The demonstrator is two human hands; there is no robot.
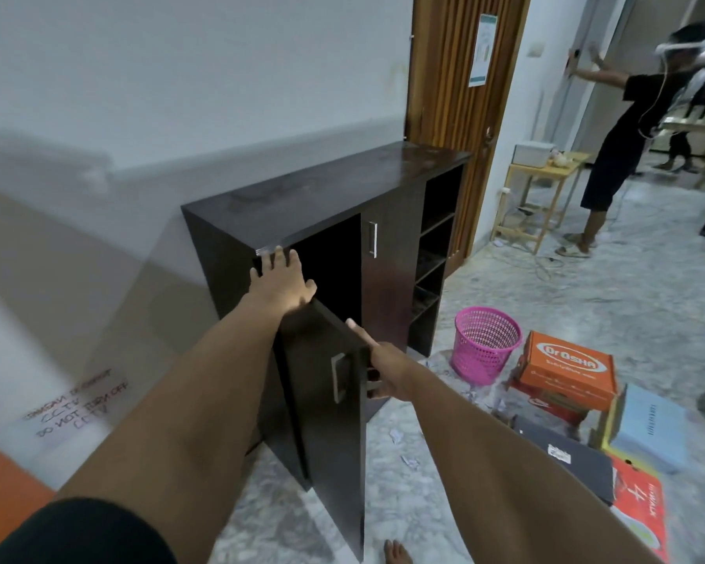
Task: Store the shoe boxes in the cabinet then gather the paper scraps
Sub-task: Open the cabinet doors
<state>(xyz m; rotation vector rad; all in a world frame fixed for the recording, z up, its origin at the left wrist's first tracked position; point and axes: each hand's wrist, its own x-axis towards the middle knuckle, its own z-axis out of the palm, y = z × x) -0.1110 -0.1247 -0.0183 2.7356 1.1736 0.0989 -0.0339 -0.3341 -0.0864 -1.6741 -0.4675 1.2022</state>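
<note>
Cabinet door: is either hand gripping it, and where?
The right hand grips the open cabinet door at its outer edge beside the metal handle. The left hand rests flat on its top edge.

"Dr.OSHA" in white on the orange shoe box atop the stack. "CCTV" and "DO NOT TURN OFF CCTV" — red handwriting on the paper sign low on the wall. Other box print — unreadable.

Cabinet against the wall, basket right of it, shoe boxes farther right on floor.
</note>
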